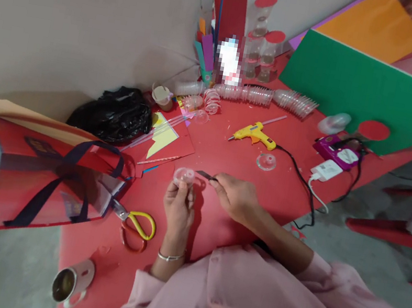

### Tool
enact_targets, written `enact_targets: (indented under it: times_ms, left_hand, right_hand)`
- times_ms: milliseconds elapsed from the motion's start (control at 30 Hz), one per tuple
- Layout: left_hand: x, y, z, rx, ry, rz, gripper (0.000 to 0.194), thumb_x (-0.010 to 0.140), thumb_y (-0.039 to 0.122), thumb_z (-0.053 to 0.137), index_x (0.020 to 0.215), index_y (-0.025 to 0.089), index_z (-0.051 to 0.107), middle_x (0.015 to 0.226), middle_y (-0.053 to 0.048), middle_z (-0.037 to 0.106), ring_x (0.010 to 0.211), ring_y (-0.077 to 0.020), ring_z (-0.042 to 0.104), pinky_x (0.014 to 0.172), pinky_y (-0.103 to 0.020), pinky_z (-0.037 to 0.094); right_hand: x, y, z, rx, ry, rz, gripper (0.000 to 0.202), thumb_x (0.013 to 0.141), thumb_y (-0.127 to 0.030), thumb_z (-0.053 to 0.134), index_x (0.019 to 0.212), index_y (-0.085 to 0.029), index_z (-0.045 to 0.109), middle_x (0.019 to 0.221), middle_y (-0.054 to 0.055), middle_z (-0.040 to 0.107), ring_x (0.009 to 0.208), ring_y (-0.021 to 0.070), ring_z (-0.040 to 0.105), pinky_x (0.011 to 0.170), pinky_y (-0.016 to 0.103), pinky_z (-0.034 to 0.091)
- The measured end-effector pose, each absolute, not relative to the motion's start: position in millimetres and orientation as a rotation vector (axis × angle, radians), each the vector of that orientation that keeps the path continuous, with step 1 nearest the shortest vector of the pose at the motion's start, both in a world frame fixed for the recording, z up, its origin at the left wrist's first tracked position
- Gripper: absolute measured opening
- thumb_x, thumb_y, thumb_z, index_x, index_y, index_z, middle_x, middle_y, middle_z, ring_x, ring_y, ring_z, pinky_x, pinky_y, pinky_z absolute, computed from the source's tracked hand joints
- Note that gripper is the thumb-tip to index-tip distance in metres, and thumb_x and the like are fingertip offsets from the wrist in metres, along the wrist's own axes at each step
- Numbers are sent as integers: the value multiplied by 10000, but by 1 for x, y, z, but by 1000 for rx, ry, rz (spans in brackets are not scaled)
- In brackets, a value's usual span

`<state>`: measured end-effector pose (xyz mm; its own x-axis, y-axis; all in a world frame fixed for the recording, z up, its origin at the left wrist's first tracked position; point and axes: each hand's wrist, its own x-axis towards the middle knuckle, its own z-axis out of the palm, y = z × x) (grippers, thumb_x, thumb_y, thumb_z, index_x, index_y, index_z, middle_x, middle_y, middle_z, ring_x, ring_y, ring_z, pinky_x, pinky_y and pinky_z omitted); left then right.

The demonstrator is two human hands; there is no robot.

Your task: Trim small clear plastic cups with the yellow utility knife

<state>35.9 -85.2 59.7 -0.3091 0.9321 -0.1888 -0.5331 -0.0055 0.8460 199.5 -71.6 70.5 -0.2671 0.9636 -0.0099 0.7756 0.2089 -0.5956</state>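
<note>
Pinched in my left hand (180,205) is a small clear plastic cup (183,175), raised a little above the red table. My right hand (236,197) is closed round a thin dark blade (205,175), whose tip points left at the cup's edge. Whether the tip touches the plastic I cannot tell. Beyond my hands lies a yellow glue gun (256,134) with a glue stick in its back. A round clear plastic piece (266,161) rests near the gun's cord.
Scissors (135,226) and a mug (72,282) are to the left, beside a red bag (46,174). Stacked clear cups (242,94) line the back. A purple power strip (336,151) with a white charger (326,170) sits right, near a green board (372,93).
</note>
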Motion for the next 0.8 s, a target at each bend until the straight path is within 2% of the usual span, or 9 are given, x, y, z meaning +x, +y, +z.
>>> enact_targets:
  times_ms: [100,233,433,633,800]
  left_hand:
    - [36,-85,60,553,1054,1579,399,736,443,910,803,157,642,567,59,514,420,-27,358,370,-138,245]
    - [36,-86,60,574,995,1588,409,743,433,908,750,173,592,526,74,463,415,-34,358,377,-136,257]
    - [36,-84,58,532,1076,1583,381,752,441,898,851,150,673,626,41,555,448,-27,385,379,-140,262]
    - [34,-86,58,567,1054,1561,345,782,436,878,863,154,694,561,61,499,420,-30,361,371,-148,236]
    - [33,-86,58,584,1020,1567,328,780,413,885,861,156,697,580,50,535,429,-27,370,391,-148,258]
  right_hand:
    - [197,-74,70,-1633,-2152,710,388,1111,-462,311,1079,-228,619,1006,42,749,850,178,680,651,296,313]
    - [198,-71,69,-1791,-2072,697,365,1109,-426,322,1133,-219,622,1035,61,754,848,185,679,647,297,311]
    - [198,-79,70,-1577,-2153,689,408,1114,-457,297,1053,-216,620,989,54,740,825,173,652,648,296,280]
    - [194,-78,68,-1652,-2199,647,382,1110,-454,316,1072,-220,616,991,49,736,811,179,652,616,313,239]
    - [194,-78,67,-1681,-2200,642,375,1108,-449,325,1088,-224,624,997,57,738,828,182,655,618,310,251]
